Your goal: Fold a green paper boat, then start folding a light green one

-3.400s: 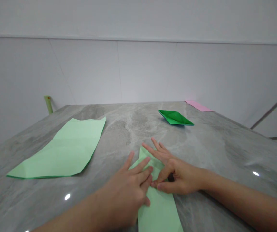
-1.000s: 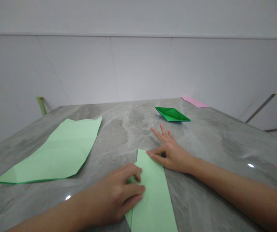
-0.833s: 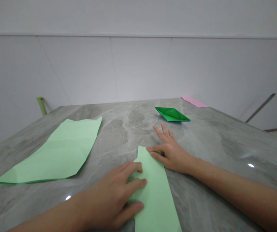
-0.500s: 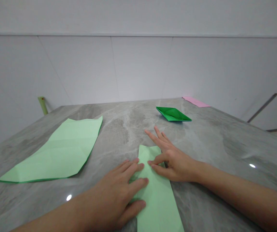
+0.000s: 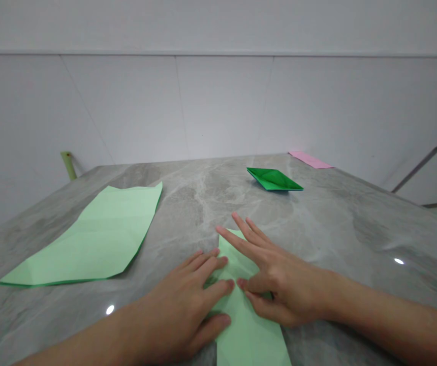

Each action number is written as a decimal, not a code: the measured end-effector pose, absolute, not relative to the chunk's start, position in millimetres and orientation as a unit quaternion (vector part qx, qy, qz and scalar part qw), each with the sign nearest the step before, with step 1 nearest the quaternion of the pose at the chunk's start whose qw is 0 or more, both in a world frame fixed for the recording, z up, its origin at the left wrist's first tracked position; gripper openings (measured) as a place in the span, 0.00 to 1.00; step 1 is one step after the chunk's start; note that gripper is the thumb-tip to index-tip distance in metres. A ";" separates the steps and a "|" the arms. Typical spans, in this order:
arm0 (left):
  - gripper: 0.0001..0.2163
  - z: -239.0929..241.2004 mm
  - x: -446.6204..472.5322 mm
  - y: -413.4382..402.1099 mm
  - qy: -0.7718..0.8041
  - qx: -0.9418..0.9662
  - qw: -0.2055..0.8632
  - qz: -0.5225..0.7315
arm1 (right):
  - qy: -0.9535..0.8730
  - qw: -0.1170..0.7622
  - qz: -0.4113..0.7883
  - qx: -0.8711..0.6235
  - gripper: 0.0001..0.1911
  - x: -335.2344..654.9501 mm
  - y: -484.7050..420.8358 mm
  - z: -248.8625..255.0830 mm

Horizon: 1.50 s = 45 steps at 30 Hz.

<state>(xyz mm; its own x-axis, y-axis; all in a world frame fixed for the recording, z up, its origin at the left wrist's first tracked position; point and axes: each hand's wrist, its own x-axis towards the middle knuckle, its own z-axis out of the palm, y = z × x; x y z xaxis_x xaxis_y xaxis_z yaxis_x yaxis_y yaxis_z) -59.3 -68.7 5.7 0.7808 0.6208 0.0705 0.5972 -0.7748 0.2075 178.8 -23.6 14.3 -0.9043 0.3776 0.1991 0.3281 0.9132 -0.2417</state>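
A light green folded paper strip [image 5: 254,338] lies on the table in front of me, its near end cut off by the picture's bottom edge. My left hand [image 5: 193,300] rests flat over its left side, fingers spread, tips on the paper. From the right, my right hand [image 5: 275,274] reaches over the strip. Its thumb and index fingertips are pinched together at the strip's middle, touching the paper, while the other fingers stretch out above the far end. Whether a paper edge sits inside the pinch is hidden.
A larger creased light green sheet [image 5: 96,234] lies at the left. Farther back are a folded green paper boat [image 5: 275,179] and, at the far right corner, a pink paper [image 5: 310,159]. The grey marble-patterned table [image 5: 188,203] ends at a white wall [image 5: 222,107].
My right hand has slid down along the strip toward me, its pinched fingertips now level with my left index finger. My left hand has stayed in place.
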 end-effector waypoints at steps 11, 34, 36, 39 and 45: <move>0.16 4.9 -57.8 -67.5 0.337 0.934 0.098 0.074 | -0.978 0.101 0.114 -0.146 0.07 178.0 -33.5 17.1; 0.33 4.3 -66.0 -67.4 0.308 0.939 0.137 0.073 | -0.985 0.039 0.171 0.002 0.02 179.1 -44.8 14.2; 0.35 8.5 -63.9 -67.9 0.306 0.939 0.140 0.073 | -0.983 0.033 0.183 0.000 0.02 179.8 -42.1 16.0; 0.41 12.3 -62.1 -67.8 0.315 0.935 0.145 0.075 | -0.979 0.044 0.197 -0.019 0.10 179.9 -38.1 16.8; 0.33 14.1 -63.5 -69.2 0.327 0.930 0.152 0.069 | -0.969 0.079 0.224 -0.071 0.16 183.3 -22.1 15.4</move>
<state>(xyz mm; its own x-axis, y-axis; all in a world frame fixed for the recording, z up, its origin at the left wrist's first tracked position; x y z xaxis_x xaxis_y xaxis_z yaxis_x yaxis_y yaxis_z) -63.5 -69.2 14.1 0.7771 0.6288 0.0281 0.5870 -0.7402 0.3280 183.3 -22.1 15.4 -0.9777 0.1719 0.1206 0.1016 0.8898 -0.4449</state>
